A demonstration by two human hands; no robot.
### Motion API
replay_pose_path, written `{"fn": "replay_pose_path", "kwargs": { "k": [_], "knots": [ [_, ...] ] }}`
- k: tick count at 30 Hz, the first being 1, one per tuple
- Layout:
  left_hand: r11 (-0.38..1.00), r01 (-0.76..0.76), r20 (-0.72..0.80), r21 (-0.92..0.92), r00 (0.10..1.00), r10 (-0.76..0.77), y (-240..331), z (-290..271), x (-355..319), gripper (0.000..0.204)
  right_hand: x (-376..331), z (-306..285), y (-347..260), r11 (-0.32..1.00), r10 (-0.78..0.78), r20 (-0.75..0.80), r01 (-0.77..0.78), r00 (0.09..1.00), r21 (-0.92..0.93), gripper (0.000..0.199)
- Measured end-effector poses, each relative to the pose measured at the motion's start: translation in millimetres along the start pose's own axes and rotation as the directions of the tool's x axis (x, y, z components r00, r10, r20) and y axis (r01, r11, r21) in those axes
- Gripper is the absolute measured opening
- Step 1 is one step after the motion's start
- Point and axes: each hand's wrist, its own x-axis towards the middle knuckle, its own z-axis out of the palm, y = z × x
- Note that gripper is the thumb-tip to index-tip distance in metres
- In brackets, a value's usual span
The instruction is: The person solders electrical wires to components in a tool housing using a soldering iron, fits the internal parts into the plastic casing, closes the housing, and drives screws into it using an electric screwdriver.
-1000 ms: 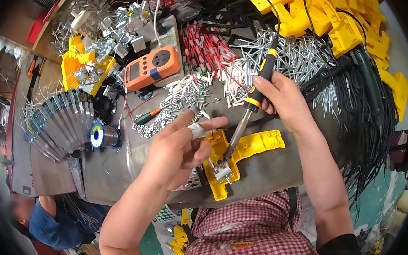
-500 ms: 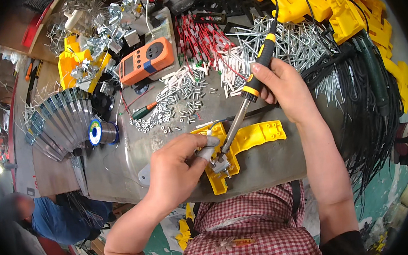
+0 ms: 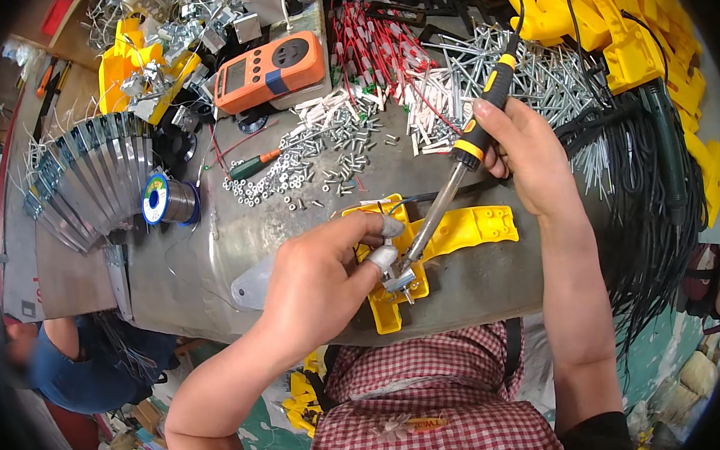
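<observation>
The left hand, spread a second ago, now pinches inward, on what I cannot tell, over the yellow case at its three o'clock, so both hands converge, the right hand gripping a soldering iron.

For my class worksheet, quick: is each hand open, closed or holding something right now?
Left hand: thumb and forefinger nearly together over the yellow housing; whether they hold anything cannot be told.
Right hand: closed around the soldering iron.
</observation>
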Motion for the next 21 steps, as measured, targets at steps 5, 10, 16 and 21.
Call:
{"fn": "replay_pose_path", "kwargs": {
  "k": [5,10,16,21],
  "knots": [
    [1.0,-0.021,-0.014,-0.013,1.0,0.021,-5.3,2.5,-1.1,0.025,0.8,-0.3,0.9,1.0,0.003,-0.037,-0.001,0.999,0.03,0.029],
    [0.995,-0.087,-0.075,-0.05,0.994,0.083,-8.8,5.4,-0.2,0.027,2.7,-1.9,3.8,1.0,-0.001,-0.04,0.002,0.999,0.003,0.029],
    [0.997,-0.073,-0.017,-0.004,0.997,0.073,-4.5,-0.9,0.6,0.03,1.2,-0.9,1.7,1.0,0.005,-0.047,-0.004,0.999,0.005,0.028],
    [0.994,-0.109,-0.029,0.012,0.994,0.11,-6.4,0.9,1.1,0.029,1.0,-1.2,1.4,1.0,0.01,-0.049,-0.009,0.999,0.011,0.027]
  ]
}}
